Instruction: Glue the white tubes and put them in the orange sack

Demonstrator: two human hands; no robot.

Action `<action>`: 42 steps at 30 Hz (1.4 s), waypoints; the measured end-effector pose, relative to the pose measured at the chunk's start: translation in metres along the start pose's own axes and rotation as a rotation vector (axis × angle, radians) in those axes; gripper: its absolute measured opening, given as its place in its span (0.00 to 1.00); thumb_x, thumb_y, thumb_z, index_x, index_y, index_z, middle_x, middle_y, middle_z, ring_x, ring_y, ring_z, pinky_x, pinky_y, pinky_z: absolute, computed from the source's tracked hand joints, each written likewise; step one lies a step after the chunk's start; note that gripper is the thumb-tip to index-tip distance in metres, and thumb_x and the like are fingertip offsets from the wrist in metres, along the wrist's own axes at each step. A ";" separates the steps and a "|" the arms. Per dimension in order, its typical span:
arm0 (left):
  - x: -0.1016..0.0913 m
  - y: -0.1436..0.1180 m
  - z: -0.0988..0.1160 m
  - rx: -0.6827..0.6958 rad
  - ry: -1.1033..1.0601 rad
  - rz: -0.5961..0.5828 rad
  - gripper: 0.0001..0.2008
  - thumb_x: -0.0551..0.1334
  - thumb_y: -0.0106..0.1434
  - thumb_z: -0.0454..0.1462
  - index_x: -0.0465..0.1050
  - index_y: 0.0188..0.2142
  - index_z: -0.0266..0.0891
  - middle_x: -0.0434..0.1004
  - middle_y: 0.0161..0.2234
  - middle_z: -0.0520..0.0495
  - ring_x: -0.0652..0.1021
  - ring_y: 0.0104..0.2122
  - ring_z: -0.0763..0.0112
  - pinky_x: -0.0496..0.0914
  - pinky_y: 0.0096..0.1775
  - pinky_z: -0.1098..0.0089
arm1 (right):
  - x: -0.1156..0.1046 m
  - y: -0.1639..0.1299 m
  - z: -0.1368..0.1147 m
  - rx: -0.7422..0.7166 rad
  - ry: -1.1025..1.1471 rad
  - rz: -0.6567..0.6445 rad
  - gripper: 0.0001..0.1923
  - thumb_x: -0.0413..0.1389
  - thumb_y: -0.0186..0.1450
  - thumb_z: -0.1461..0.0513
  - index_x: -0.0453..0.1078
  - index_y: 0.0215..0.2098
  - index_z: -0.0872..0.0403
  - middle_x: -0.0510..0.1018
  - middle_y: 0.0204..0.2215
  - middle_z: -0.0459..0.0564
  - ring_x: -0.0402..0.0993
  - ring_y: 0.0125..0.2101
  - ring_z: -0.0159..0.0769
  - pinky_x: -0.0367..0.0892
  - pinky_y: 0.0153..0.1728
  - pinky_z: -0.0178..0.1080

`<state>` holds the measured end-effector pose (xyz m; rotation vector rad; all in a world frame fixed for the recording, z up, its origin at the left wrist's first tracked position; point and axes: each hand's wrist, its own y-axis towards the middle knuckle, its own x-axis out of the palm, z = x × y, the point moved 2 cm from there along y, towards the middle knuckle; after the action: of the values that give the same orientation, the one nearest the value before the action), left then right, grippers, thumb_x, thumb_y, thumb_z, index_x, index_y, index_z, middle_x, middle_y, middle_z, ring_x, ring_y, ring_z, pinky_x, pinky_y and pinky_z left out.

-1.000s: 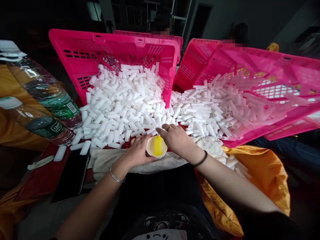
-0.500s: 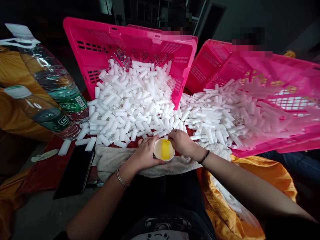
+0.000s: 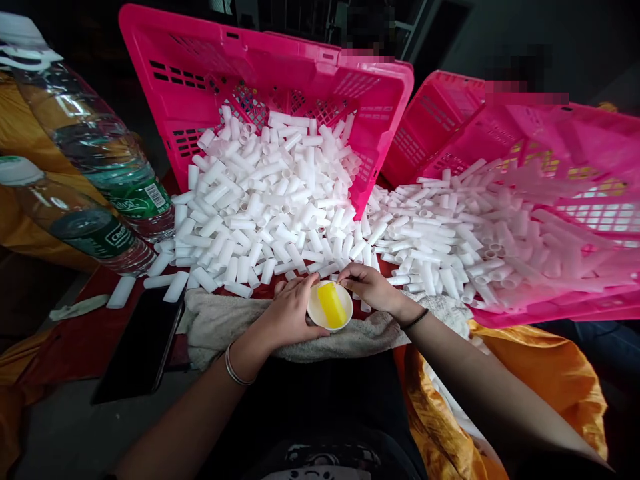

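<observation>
From the head camera: the left hand [image 3: 290, 313] is cupping a small white dish [image 3: 329, 306], its fingers curled closed around the near-left rim and steadying it on a pale towel [image 3: 220, 323]. A yellow piece [image 3: 332, 304] is lying inside the dish, slanted across the middle. The right hand [image 3: 370, 287] is sitting at the dish's far-right rim, fingertips pinched together just above the edge; whether something thin is caught between them is too small to tell.

Just beyond both sets of fingers, white tubes [image 3: 270, 207] are spilling in a big heap out of a tipped pink crate [image 3: 260, 67], the nearest ones lying almost against the knuckles. To the right of the right hand, a second heap of tubes [image 3: 440, 233] is pouring from another pink crate [image 3: 560, 293]. Off to the left of the left hand, two water bottles [image 3: 100, 173] are leaning together, and a dark phone [image 3: 140, 347] is resting on the red surface [image 3: 85, 333] near that wrist. Orange cloth [image 3: 540, 373] is bunching under the right forearm.

As for progress, both heaps are looking full and loose, no tube is in either hand, and no finished batch is showing anywhere, so by my reading most of the pile is waiting to be handled.
</observation>
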<state>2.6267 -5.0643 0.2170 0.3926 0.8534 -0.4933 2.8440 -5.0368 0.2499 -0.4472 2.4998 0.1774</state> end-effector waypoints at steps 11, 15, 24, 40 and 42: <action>-0.001 -0.001 0.001 -0.027 -0.013 -0.027 0.56 0.74 0.48 0.52 0.45 0.68 0.40 0.63 0.64 0.33 0.62 0.64 0.41 0.51 0.63 0.41 | -0.022 0.015 -0.002 -0.295 -0.369 -0.189 0.12 0.51 0.69 0.66 0.77 0.34 0.56 0.78 0.32 0.51 0.75 0.35 0.33 0.70 0.39 0.35; -0.003 -0.001 0.002 -0.043 0.004 -0.032 0.55 0.74 0.48 0.52 0.47 0.67 0.39 0.62 0.64 0.31 0.62 0.64 0.40 0.51 0.62 0.39 | -0.033 0.012 0.005 -0.259 -0.380 -0.197 0.12 0.50 0.69 0.67 0.77 0.39 0.56 0.78 0.35 0.52 0.76 0.37 0.34 0.70 0.41 0.36; 0.002 -0.003 0.001 -0.018 0.041 0.025 0.54 0.74 0.47 0.53 0.50 0.66 0.40 0.63 0.64 0.32 0.63 0.63 0.38 0.52 0.62 0.39 | -0.031 -0.054 -0.038 -0.153 -0.643 0.070 0.12 0.48 0.69 0.66 0.74 0.34 0.57 0.75 0.30 0.53 0.72 0.33 0.38 0.66 0.36 0.38; 0.002 -0.005 0.000 0.013 0.063 0.073 0.58 0.75 0.44 0.55 0.47 0.66 0.42 0.65 0.62 0.33 0.65 0.62 0.40 0.52 0.61 0.40 | 0.011 -0.070 -0.046 0.164 -0.669 0.314 0.10 0.50 0.65 0.67 0.71 0.28 0.55 0.76 0.27 0.51 0.71 0.29 0.38 0.61 0.31 0.37; 0.002 -0.006 0.000 0.009 0.061 0.073 0.58 0.75 0.44 0.54 0.46 0.66 0.42 0.66 0.62 0.34 0.65 0.62 0.40 0.52 0.61 0.41 | 0.011 -0.056 -0.042 0.183 -0.636 0.269 0.09 0.51 0.64 0.67 0.73 0.30 0.55 0.78 0.29 0.51 0.72 0.30 0.38 0.61 0.32 0.36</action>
<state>2.6249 -5.0695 0.2148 0.4472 0.8926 -0.4199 2.8331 -5.1018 0.2767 0.0305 1.9130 0.1624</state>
